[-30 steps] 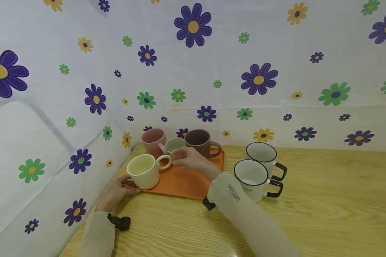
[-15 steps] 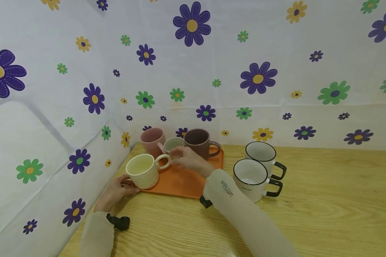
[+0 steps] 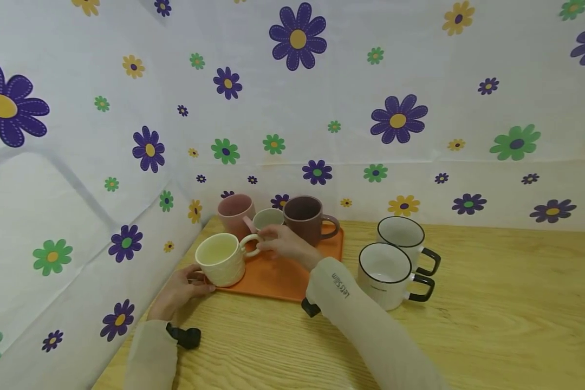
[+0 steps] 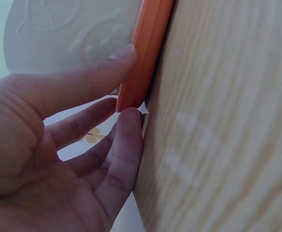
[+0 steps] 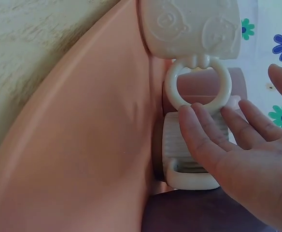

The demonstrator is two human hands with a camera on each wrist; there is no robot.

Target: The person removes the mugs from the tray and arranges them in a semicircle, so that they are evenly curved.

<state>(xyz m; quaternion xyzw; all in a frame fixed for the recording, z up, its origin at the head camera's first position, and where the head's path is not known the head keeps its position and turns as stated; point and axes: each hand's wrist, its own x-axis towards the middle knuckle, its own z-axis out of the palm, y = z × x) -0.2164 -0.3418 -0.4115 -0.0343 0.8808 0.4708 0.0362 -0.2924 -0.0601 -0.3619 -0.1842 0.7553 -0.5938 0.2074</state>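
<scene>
Cream mug (image 3: 221,265), standing on the orange tray (image 3: 278,279) at its near-left corner, which your left hand (image 3: 179,292) pinches; your right hand (image 3: 285,244) (fingers loosely extended, gripping nothing) meets its ring handle (image 5: 225,82): step, seemingly, adjusting placement; next calling for a gentle nudge.

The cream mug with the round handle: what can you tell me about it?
The cream mug looks like glazed ceramic, with a yellowish inside, raised face-like designs on its wall and a ring-shaped handle. It stands upright at the near left corner of the orange tray, handle pointing right. The right hand appears to touch the handle; the left hand holds the tray's edge nearby.
</scene>
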